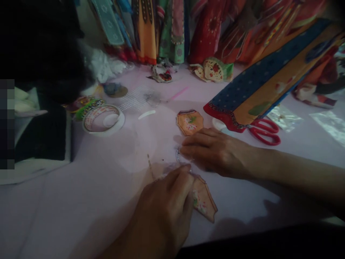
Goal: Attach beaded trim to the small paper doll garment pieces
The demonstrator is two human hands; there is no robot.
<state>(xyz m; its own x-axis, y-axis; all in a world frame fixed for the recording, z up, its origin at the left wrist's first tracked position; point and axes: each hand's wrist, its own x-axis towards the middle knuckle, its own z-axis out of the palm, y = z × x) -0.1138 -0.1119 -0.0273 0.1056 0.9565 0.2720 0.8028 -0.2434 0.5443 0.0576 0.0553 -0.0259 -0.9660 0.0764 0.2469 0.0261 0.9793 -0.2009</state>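
My left hand (168, 201) is closed, with its fingers pinched at the lower end of a thin silvery bead strip (177, 154). Below those fingers lies an orange piece with a floral print and dark edging (205, 201), partly covered by the hand. My right hand (215, 149) comes in from the right, its bent fingertips closed at the strip's upper end. What lies under both sets of fingertips is hidden. Just beyond the right hand is a second orange floral piece (190, 122), trimmed with beads along its top edge.
A tape roll (118, 124) lies at left, near a sheet of small beads (134, 99). Red-handled scissors (266, 133) sit partly beneath a blue and orange robe-shaped piece (242, 82). Colourful robe figures (145, 32) stand along the back. Another person's hand (25, 102) shows at far left.
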